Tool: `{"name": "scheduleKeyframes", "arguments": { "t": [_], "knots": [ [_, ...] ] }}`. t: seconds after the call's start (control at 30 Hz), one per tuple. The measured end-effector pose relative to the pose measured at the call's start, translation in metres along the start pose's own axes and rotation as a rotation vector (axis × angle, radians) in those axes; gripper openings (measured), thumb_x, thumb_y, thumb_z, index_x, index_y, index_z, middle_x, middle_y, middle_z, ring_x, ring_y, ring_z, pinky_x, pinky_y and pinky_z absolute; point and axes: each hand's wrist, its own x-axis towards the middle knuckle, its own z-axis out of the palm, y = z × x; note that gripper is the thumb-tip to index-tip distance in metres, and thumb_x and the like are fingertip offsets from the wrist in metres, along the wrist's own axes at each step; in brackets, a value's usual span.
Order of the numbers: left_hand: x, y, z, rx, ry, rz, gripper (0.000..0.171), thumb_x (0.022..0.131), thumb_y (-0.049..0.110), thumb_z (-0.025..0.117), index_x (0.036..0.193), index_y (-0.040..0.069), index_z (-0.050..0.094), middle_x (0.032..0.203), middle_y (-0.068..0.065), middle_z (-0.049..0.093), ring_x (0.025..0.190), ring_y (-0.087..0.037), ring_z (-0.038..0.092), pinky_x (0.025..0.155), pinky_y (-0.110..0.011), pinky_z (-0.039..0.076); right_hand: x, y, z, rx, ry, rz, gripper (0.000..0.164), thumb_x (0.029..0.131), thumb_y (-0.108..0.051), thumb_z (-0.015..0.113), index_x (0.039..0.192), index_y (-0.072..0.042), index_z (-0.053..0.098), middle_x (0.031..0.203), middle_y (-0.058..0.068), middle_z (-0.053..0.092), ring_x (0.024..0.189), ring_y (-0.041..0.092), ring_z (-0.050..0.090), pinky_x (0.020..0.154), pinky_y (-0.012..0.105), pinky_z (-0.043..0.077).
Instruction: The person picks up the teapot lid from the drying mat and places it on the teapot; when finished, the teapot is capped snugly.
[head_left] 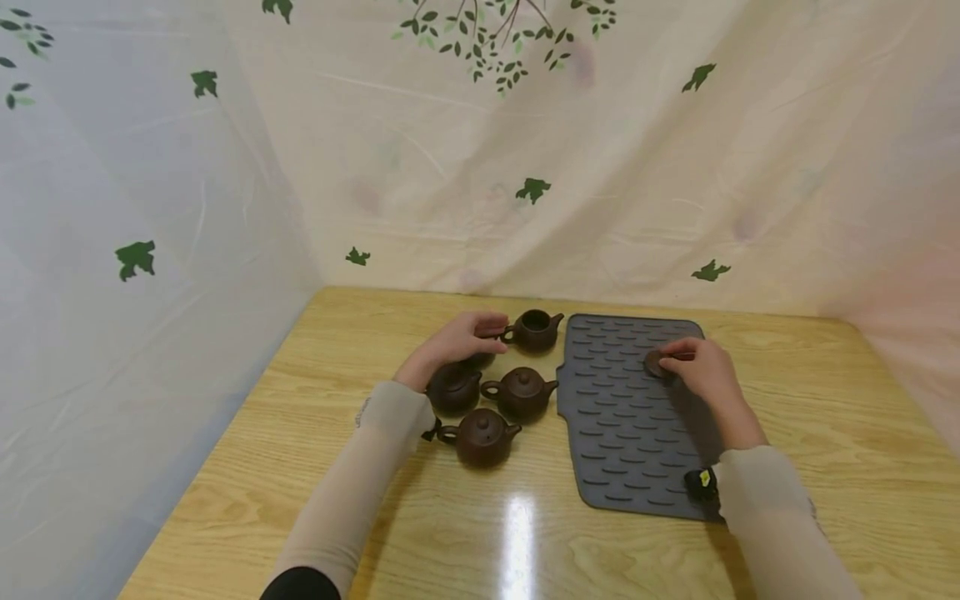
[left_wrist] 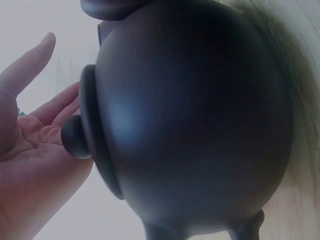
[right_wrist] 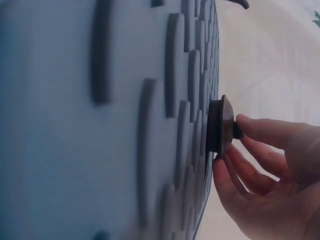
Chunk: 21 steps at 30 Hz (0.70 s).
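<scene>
My right hand [head_left: 703, 369] pinches a dark brown teapot lid [head_left: 655, 363] by its knob. In the right wrist view the lid [right_wrist: 223, 127] lies flat against the grey ridged mat [head_left: 630, 450], its knob between thumb and fingers. A lidless brown teapot [head_left: 537, 335] stands left of the mat's far end. At its handle is my left hand [head_left: 465, 337], fingers extended; whether they touch the handle is unclear. The left wrist view shows that thumb standing apart from the fingers, partly behind a large, close lidded teapot [left_wrist: 195, 115].
Lidded teapots stand close together below my left hand: a dark one [head_left: 453, 390], one near the mat's edge [head_left: 522, 396] and one in front [head_left: 483, 440]. Another is mostly hidden under the left hand. A patterned curtain [head_left: 450, 167] hangs behind the wooden table [head_left: 315, 392].
</scene>
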Motion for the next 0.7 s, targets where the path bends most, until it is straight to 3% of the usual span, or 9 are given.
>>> {"name": "scheduleKeyframes", "arguments": {
  "t": [0.37, 0.7],
  "knots": [
    [0.0018, 0.0011, -0.0019, -0.025, -0.009, -0.011, 0.057, 0.098, 0.008, 0.062, 0.149, -0.003, 0.039, 0.152, -0.021, 0.046, 0.137, -0.033, 0.052, 0.113, -0.044, 0.044, -0.0024, 0.0023, -0.0044, 0.023, -0.022, 0.022, 0.037, 0.098, -0.019, 0.062, 0.125, 0.006, 0.062, 0.128, 0.033, 0.059, 0.115, 0.049, 0.057, 0.083, 0.052, 0.054],
    [0.0023, -0.0005, -0.0034, 0.024, -0.064, -0.005, 0.058, 0.098, 0.011, 0.062, 0.149, -0.004, 0.039, 0.151, -0.022, 0.047, 0.134, -0.032, 0.054, 0.112, -0.042, 0.046, -0.0003, 0.0019, -0.0032, 0.021, -0.004, 0.015, 0.036, 0.098, -0.020, 0.063, 0.123, 0.006, 0.064, 0.126, 0.033, 0.061, 0.112, 0.048, 0.058, 0.081, 0.051, 0.054]
  ]
}}
